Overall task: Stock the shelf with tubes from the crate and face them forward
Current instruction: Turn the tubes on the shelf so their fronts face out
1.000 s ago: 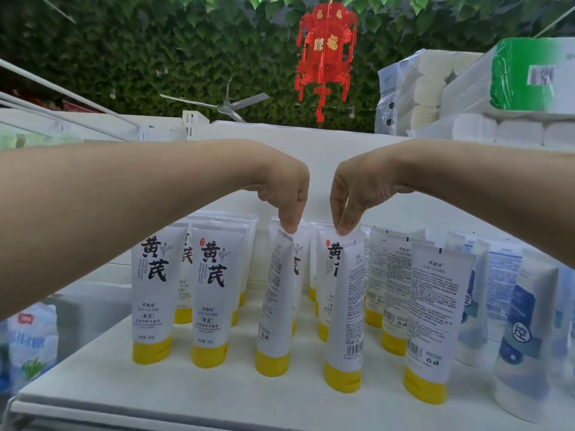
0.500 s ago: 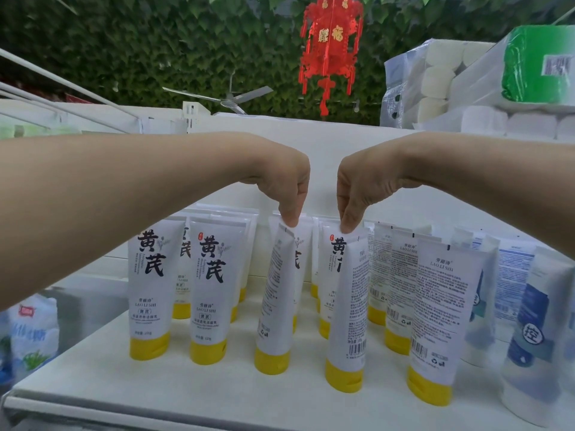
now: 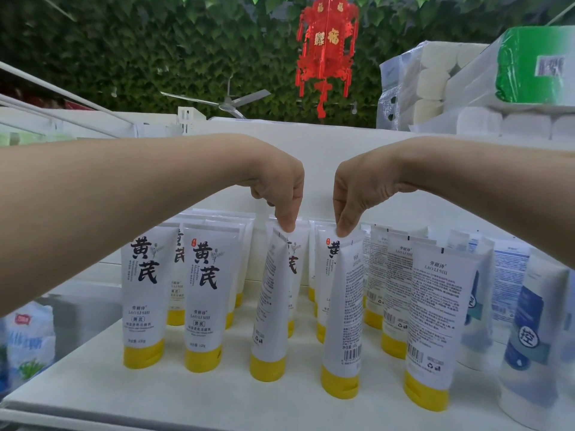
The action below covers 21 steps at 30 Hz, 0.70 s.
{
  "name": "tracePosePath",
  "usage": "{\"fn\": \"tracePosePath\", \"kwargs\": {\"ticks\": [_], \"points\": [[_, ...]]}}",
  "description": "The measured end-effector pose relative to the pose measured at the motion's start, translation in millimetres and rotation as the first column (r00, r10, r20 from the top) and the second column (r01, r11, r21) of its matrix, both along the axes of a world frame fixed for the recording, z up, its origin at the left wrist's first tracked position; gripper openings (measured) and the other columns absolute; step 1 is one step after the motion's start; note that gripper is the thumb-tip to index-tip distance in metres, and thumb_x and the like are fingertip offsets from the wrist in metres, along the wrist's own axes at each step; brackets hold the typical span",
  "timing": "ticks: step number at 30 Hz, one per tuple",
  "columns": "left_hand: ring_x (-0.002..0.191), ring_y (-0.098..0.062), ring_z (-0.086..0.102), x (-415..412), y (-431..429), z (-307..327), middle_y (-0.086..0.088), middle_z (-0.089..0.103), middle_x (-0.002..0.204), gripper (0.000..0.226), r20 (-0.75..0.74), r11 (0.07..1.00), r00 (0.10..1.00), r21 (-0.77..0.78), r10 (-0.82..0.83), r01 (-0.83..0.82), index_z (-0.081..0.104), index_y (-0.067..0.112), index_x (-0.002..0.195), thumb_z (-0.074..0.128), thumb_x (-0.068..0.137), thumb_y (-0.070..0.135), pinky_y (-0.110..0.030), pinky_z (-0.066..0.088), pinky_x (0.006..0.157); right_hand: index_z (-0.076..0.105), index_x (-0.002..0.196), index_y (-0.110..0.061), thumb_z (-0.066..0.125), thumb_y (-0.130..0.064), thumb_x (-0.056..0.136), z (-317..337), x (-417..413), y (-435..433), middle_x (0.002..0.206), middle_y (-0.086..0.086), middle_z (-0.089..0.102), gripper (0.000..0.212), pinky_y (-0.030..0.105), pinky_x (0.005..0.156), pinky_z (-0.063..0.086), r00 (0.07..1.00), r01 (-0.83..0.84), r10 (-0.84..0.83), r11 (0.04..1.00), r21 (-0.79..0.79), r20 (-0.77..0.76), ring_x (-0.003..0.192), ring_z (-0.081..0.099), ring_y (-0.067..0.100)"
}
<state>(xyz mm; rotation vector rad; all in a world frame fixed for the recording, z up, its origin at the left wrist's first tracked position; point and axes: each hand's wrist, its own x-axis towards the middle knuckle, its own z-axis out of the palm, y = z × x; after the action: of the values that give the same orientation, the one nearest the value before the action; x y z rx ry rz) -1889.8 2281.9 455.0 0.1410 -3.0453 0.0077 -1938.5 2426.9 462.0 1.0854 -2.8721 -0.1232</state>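
Several white tubes with yellow caps stand cap-down on the white shelf [image 3: 155, 396]. My left hand [image 3: 280, 191] pinches the top seam of one front-row tube [image 3: 269, 309], which stands edge-on with its back text showing. My right hand [image 3: 354, 194] pinches the top of the neighbouring tube [image 3: 343, 321], also turned sideways. Two tubes at the left [image 3: 143, 293] [image 3: 203, 300] show their large black characters to the front. The tubes to the right [image 3: 435, 321] show barcodes and small print. The crate is not in view.
White and blue tubes [image 3: 529, 343] stand at the shelf's right end. Packs of toilet rolls [image 3: 466, 76] sit on the shelf top at the right. A red paper lantern [image 3: 325, 48] hangs above. Blue-white packets [image 3: 28, 340] lie lower left, beyond the shelf's edge.
Both hands keep their pinch on the same two tubes. The two tubes look turned a little about their upright axes; the view has shifted slightly.
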Motion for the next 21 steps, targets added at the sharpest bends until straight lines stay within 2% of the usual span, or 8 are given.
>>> {"fn": "tracePosePath", "kwargs": {"ticks": [2, 7, 18, 21], "points": [[0.102, -0.019, 0.062, 0.8, 0.8, 0.3, -0.001, 0.072, 0.096, 0.01, 0.009, 1.0, 1.0, -0.006, 0.006, -0.006, 0.073, 0.02, 0.074, 0.082, 0.076, 0.023, -0.043, 0.049, 0.101, 0.074, 0.085, -0.022, 0.083, -0.034, 0.074, -0.6, -0.2, 0.7, 0.105, -0.003, 0.069, 0.018, 0.039, 0.1, 0.047, 1.0, 0.003, -0.003, 1.0, 0.002, 0.004, 0.114, 0.059, 0.024], [0.102, -0.018, 0.062, 2.3, 2.2, 0.4, 0.0, 0.072, 0.095, 0.009, 0.015, 1.0, 1.0, -0.022, 0.003, -0.003, 0.073, 0.019, 0.077, 0.081, 0.077, 0.023, -0.042, 0.049, 0.1, 0.072, 0.072, -0.027, 0.085, -0.032, 0.072, -1.8, -0.2, 0.3, 0.102, -0.003, 0.071, 0.014, 0.048, 0.102, 0.047, 0.999, 0.02, -0.02, 1.0, -0.011, -0.031, 0.109, 0.062, 0.026], [0.1, -0.018, 0.061, 3.8, 1.6, -0.6, 0.0, 0.071, 0.095, 0.012, 0.027, 1.0, 1.0, -0.007, 0.006, -0.006, 0.072, 0.02, 0.079, 0.082, 0.076, 0.024, -0.042, 0.049, 0.1, 0.074, 0.082, -0.024, 0.084, -0.032, 0.073, -0.7, 3.2, -2.1, 0.104, -0.004, 0.069, 0.016, 0.044, 0.103, 0.046, 1.0, 0.012, -0.012, 1.0, 0.007, -0.002, 0.113, 0.06, 0.027], [0.103, -0.019, 0.061, 6.2, 2.0, 0.1, 0.0, 0.07, 0.096, 0.013, 0.028, 1.0, 1.0, -0.002, 0.009, -0.009, 0.072, 0.019, 0.081, 0.082, 0.076, 0.026, -0.043, 0.048, 0.102, 0.075, 0.09, -0.02, 0.083, -0.033, 0.075, 0.2, 4.6, -1.9, 0.106, -0.003, 0.069, 0.022, 0.04, 0.102, 0.047, 1.0, 0.009, -0.009, 1.0, -0.005, 0.001, 0.113, 0.06, 0.023]]}}
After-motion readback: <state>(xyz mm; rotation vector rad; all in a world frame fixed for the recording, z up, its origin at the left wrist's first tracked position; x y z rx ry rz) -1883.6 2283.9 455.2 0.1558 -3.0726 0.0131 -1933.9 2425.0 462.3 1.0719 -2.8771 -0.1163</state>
